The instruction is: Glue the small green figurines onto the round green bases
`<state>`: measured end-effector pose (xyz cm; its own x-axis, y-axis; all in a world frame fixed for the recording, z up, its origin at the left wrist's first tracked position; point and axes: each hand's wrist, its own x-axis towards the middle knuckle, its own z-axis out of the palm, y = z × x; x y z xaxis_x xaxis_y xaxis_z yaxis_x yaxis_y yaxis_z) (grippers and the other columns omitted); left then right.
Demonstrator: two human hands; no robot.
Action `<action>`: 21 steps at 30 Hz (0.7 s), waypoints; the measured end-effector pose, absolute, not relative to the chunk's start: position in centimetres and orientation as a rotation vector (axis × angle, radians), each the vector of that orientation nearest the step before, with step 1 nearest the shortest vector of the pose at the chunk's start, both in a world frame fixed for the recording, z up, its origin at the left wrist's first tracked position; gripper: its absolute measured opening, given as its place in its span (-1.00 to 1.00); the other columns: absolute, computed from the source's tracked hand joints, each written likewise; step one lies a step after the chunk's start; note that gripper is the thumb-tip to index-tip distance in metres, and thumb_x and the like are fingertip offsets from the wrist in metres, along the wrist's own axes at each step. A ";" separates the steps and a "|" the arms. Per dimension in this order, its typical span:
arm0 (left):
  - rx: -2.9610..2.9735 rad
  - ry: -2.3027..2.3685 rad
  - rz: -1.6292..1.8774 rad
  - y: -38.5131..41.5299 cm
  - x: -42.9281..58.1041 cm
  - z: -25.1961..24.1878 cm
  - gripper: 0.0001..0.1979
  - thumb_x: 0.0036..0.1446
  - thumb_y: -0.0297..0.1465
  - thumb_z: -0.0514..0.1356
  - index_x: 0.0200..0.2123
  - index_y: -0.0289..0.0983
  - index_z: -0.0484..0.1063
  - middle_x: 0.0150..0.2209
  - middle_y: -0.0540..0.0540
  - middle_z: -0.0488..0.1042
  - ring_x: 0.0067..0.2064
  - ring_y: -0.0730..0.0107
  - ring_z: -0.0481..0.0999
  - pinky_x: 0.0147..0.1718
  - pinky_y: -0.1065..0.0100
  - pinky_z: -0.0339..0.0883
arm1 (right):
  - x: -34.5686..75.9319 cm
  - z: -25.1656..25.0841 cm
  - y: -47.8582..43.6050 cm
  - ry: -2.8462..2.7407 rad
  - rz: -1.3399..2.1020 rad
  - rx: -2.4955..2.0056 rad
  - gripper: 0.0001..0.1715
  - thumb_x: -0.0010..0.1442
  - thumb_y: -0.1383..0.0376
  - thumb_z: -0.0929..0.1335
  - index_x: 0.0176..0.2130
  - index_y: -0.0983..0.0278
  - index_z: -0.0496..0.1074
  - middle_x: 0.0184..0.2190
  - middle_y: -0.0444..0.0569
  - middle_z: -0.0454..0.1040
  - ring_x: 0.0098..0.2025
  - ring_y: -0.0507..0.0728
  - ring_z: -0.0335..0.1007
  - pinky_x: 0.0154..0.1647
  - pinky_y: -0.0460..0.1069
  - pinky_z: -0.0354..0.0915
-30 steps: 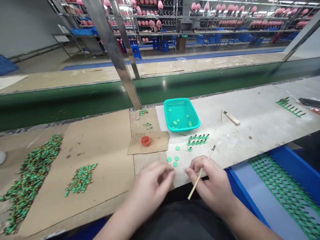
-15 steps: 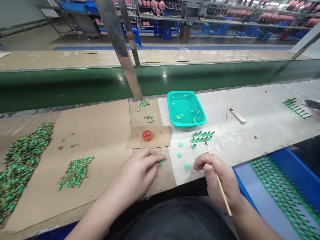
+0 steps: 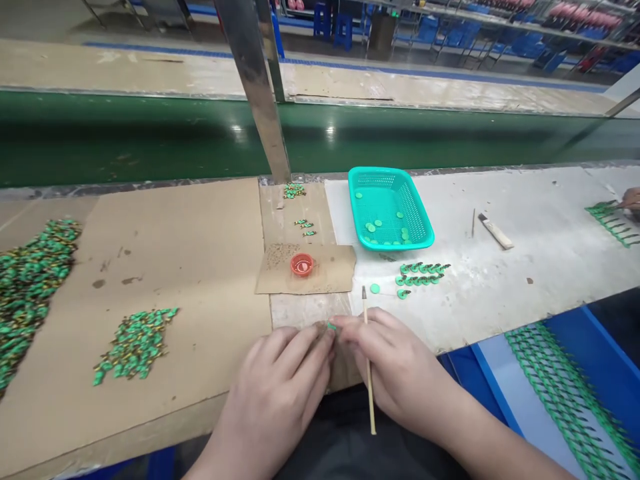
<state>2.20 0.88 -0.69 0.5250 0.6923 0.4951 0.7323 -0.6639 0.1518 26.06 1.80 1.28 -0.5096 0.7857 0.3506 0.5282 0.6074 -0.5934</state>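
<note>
The left hand point(image 3: 275, 393) and right hand point(image 3: 397, 363) meet at the near edge of the table point(image 3: 550, 267). A small green disc point(image 3: 331, 326) sits between their fingertips point(image 3: 320, 337), mostly hidden (only a sliver shows), so its face and lie cannot be read; neither hand is clearly nearer. The left grip is narrow and closed in on the disc, though whether it bears the disc cannot be told. The right grip is narrow around a thin bamboo stick point(image 3: 369, 373), whose long axis stands near upright just right of the disc. Beyond the hands lie a teal plastic basket point(image 3: 360, 200) holding loose green discs point(image 3: 375, 227), a row of assembled green pieces point(image 3: 420, 277), and a red-orange cup point(image 3: 301, 265) on a cardboard scrap point(image 3: 330, 273). A co-worker's hand point(image 3: 633, 199) shows at far right.
</note>
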 end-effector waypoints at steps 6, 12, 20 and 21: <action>-2.715 -1.289 -0.830 0.6 2.2 -0.9 -0.69 0.66 -0.46 0.13 0.21 -0.30 0.67 0.12 -0.13 0.77 -0.02 0.14 0.58 -0.09 0.09 0.44 | 26.1 1.7 1.8 -2.275 0.620 -1.087 -0.64 0.56 0.57 0.26 0.08 0.20 0.51 -0.15 0.08 0.73 -0.11 0.27 0.61 -0.15 0.14 0.67; -2.726 -1.330 -0.859 0.2 2.1 -1.5 -0.70 0.68 -0.47 0.13 0.23 -0.32 0.65 0.12 -0.12 0.75 0.02 0.11 0.53 0.00 0.07 0.37 | 26.0 1.8 2.0 -2.278 0.582 -1.055 -0.62 0.54 0.58 0.28 0.13 0.19 0.47 -0.02 0.10 0.77 0.00 0.28 0.65 0.00 0.17 0.71; -2.758 -1.347 -0.872 0.2 1.9 -1.7 -0.69 0.67 -0.47 0.14 0.25 -0.34 0.66 0.12 -0.13 0.74 0.03 0.09 0.50 0.00 0.05 0.34 | 28.0 3.9 2.7 -2.130 0.682 -1.146 -0.69 0.77 0.20 0.24 0.28 0.16 0.50 -0.13 -0.01 0.67 -0.11 0.19 0.58 -0.11 0.09 0.57; -2.755 -1.340 -0.871 0.2 1.9 -1.7 -0.69 0.67 -0.47 0.13 0.23 -0.34 0.66 0.11 -0.13 0.74 0.02 0.09 0.50 -0.01 0.05 0.33 | 28.1 4.2 3.1 -2.094 0.688 -1.144 -0.60 0.80 0.09 0.20 0.29 0.14 0.52 -0.12 -0.01 0.65 -0.10 0.19 0.59 -0.08 0.10 0.56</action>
